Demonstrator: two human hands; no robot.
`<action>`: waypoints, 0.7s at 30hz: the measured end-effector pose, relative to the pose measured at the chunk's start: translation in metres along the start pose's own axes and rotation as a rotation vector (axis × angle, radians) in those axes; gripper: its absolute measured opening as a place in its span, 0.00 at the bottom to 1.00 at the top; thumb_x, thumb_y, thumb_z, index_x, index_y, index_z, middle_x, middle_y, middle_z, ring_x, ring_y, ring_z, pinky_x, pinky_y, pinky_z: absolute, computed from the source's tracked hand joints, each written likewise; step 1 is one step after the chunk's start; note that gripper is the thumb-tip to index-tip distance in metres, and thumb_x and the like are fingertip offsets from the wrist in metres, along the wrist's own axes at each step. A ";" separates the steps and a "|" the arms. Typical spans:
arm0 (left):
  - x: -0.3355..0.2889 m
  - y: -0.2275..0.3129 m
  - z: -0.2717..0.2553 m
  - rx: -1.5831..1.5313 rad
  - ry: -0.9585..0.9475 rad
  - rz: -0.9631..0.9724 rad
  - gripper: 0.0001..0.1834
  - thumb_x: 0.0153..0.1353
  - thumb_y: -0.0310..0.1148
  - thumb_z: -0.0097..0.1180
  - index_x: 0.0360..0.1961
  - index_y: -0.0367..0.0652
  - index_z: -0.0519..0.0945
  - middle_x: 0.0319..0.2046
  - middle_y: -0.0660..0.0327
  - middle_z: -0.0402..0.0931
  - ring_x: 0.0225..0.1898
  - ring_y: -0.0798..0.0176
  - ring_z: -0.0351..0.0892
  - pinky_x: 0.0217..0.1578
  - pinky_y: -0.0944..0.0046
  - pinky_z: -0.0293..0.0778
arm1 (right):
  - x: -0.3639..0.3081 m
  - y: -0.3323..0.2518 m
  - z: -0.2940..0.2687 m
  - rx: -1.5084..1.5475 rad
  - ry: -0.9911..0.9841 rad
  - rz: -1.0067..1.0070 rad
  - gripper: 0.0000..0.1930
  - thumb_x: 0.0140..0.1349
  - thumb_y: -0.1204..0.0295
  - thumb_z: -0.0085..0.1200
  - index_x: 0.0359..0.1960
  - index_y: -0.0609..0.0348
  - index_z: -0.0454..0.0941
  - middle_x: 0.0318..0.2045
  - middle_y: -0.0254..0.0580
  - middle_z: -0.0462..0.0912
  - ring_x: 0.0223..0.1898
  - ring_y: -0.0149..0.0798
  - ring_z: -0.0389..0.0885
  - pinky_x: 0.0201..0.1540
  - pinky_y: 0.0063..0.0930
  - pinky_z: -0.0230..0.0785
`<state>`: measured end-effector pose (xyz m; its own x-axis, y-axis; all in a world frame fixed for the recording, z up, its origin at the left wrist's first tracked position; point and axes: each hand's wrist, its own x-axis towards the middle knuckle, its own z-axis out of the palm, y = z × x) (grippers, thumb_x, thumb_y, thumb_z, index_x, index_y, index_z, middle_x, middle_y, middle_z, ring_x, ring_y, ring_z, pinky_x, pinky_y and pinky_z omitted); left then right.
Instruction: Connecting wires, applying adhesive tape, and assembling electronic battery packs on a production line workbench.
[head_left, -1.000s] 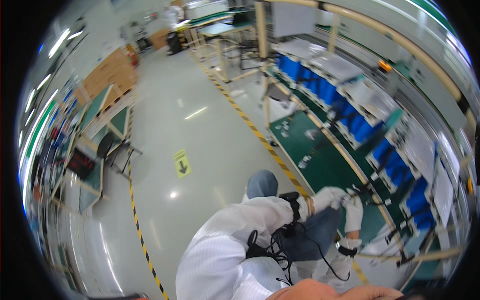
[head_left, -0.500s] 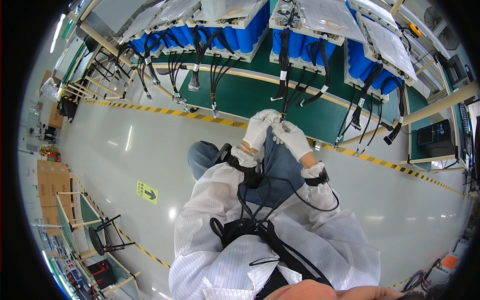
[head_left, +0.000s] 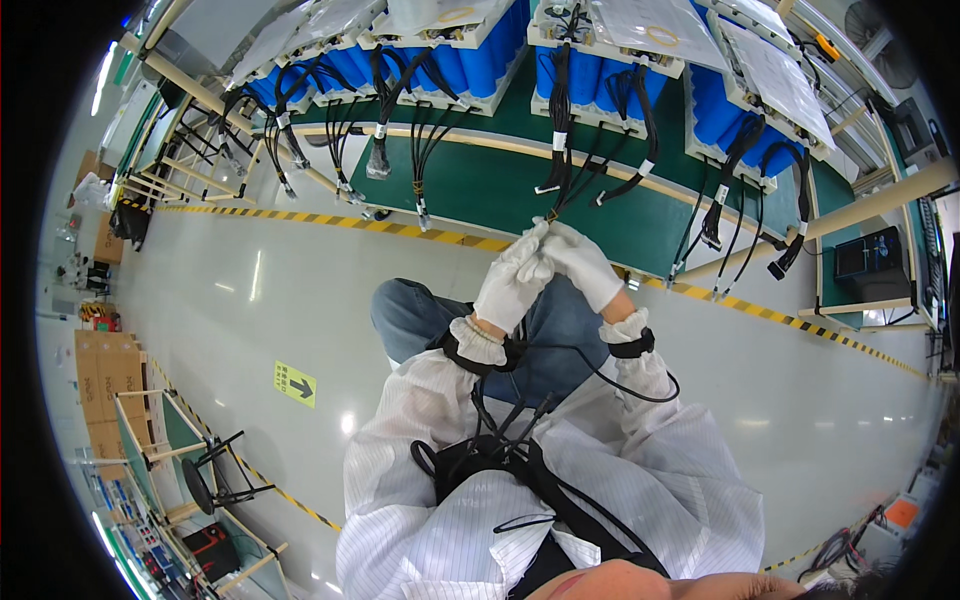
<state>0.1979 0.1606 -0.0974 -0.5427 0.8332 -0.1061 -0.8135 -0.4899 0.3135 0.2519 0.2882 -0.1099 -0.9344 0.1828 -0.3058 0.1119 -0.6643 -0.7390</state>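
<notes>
A bundle of thin black cables (head_left: 562, 196) hangs from a pack of blue cylindrical cells (head_left: 590, 80), with a yellowish tie around it near its lower end. My right hand (head_left: 583, 268), in a white glove, closes its fingers on that end. Pressed up against it, my left hand (head_left: 512, 282), also gloved in white, has its fingers drawn together at the same end. The cable tips are hidden between the gloves. Beside this bundle hang thicker black cables (head_left: 640, 170) with white labels.
Under the packs runs a green bench (head_left: 480, 185) with a pale tube rail. More blue packs (head_left: 470, 75) with hanging cables stand left and right. Yellow-black floor tape (head_left: 760, 312) passes below. A black box (head_left: 868, 255) rests on a shelf at right; a stool (head_left: 205, 485) is at lower left.
My left hand has turned and slid lower along the right hand. The view has shifted slightly, and the hanging cables sit a little further left.
</notes>
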 end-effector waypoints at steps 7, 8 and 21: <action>-0.007 0.021 -0.030 0.534 0.195 0.192 0.10 0.59 0.30 0.46 0.38 0.36 0.73 0.17 0.66 0.69 0.15 0.75 0.63 0.23 0.74 0.64 | 0.005 -0.008 0.026 -0.838 0.293 -0.249 0.14 0.48 0.77 0.46 0.39 0.66 0.69 0.29 0.40 0.76 0.30 0.34 0.77 0.34 0.23 0.68; -0.007 0.028 -0.041 0.510 0.131 0.172 0.10 0.59 0.31 0.46 0.38 0.36 0.73 0.16 0.66 0.68 0.15 0.75 0.62 0.23 0.74 0.64 | 0.008 0.001 0.020 -0.740 0.289 -0.370 0.13 0.48 0.77 0.46 0.38 0.65 0.70 0.27 0.39 0.76 0.28 0.35 0.77 0.33 0.24 0.68; 0.049 0.010 0.021 0.366 0.230 -0.149 0.22 0.62 0.44 0.39 0.49 0.39 0.65 0.25 0.63 0.71 0.22 0.71 0.70 0.20 0.73 0.65 | 0.021 -0.020 -0.010 -1.220 0.709 -0.703 0.06 0.49 0.73 0.48 0.28 0.59 0.74 0.27 0.48 0.73 0.28 0.40 0.74 0.30 0.28 0.66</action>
<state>0.1675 0.2022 -0.0796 -0.4912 0.7890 -0.3691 -0.7811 -0.2114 0.5875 0.2333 0.3127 -0.1079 -0.6119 0.7120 0.3444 0.2619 0.5933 -0.7612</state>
